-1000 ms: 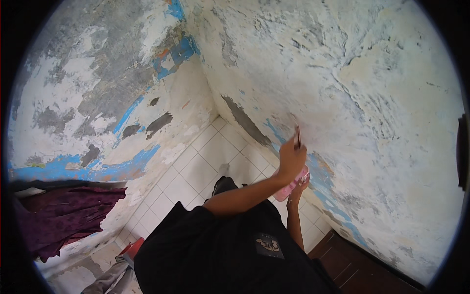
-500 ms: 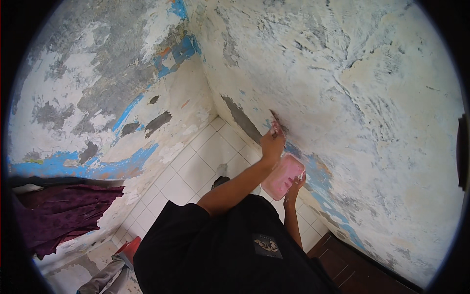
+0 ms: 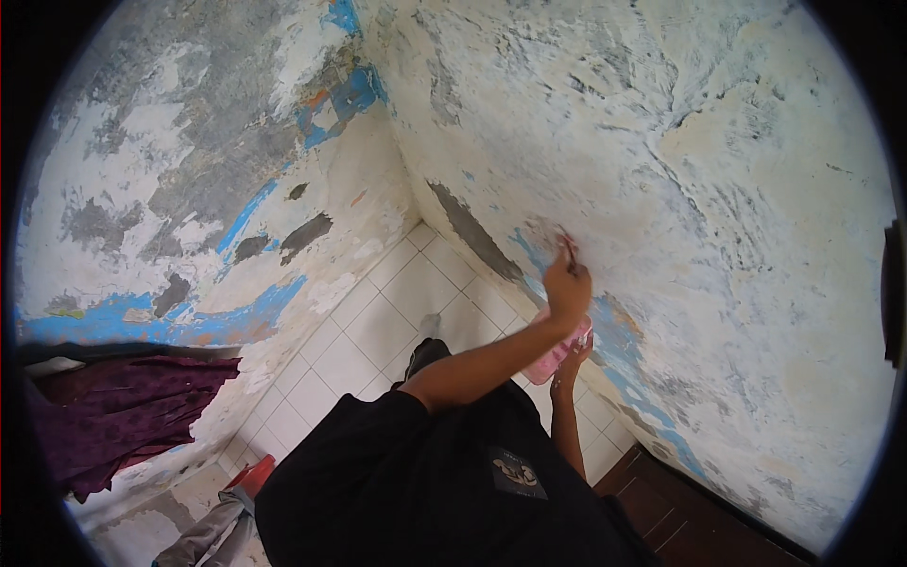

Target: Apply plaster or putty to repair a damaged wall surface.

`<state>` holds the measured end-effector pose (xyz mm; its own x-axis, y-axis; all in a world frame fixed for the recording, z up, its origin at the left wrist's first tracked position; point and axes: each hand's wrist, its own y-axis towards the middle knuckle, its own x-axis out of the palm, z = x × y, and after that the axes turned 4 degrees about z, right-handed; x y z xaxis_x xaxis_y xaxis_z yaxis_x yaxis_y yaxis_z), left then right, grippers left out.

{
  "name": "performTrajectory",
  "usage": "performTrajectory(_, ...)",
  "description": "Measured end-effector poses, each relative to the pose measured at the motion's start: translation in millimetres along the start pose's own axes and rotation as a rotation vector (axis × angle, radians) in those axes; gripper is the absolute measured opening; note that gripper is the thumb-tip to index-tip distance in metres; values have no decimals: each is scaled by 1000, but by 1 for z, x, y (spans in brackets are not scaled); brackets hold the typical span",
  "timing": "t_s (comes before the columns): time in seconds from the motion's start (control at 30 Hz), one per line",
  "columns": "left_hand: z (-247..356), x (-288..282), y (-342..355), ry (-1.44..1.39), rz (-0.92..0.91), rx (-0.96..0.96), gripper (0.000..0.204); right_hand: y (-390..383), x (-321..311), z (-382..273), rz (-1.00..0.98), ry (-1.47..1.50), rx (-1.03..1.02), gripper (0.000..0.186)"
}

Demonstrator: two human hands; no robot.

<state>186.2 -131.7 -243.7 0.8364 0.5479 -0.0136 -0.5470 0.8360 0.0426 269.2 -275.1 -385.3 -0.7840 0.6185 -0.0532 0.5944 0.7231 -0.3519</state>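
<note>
As the left hand, scraper clenched, swings rightward, reworking the wall, the right hand clasps a pink tray.

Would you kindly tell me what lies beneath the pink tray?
White floor tiles show around the pink tray, which the right hand holds by its edge. Whatever lies directly beneath is covered by the tray itself, so I cannot tell.

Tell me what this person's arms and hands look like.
A loose, short black fabric sleeve shows on the left side; on the right, none can be made out. The left hand and right hand are both ungloved, and pale smears mark the right one.
</note>
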Motion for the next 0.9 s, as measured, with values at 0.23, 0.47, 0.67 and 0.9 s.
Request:
performTrajectory(0.23, 15, -83, -23, -244, -472, -439, 20, 6, 7, 1, -82, -38, 32, 63)
performTrajectory(0.47, -18, -109, 36, -671, -295, -762, 30, 4, 13, -7, -27, 14, 64, 55)
performTrajectory(0.67, -39, -102, 56, -560, -161, -819, 28, 1, 1, 1, -23, -25, 41, 66)
performTrajectory(0.9, 4, -50, 76, -601, -241, -701, 21, -2, -5, -1, 13, -10, 98, 55)
